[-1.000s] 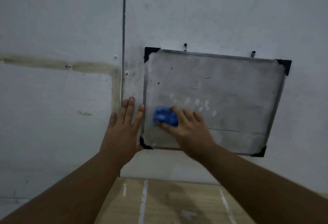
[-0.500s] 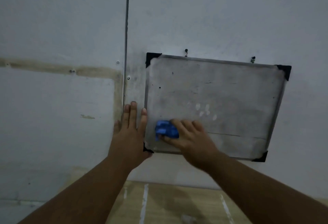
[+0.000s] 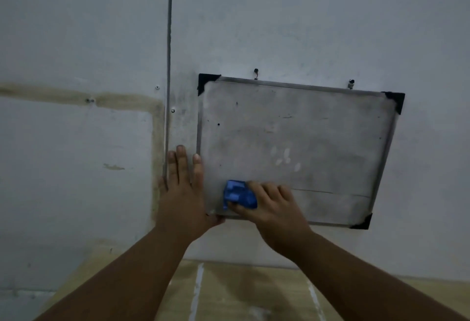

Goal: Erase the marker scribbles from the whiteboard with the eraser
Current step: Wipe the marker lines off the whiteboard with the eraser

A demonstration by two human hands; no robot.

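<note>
Two hands at the whiteboard (image 3: 300, 142), which hangs slightly tilted on a grey wall (image 3: 279, 15). Right hand (image 3: 274, 208) grips the blue eraser (image 3: 239, 194), fingers curled over it, pressing it on the board surface near the lower-left corner. Left hand (image 3: 181, 193) lies flat, fingers straight, on the wall against the board's left edge. Faint grey smears and a thin dark line (image 3: 330, 192) show right of the eraser.
</note>
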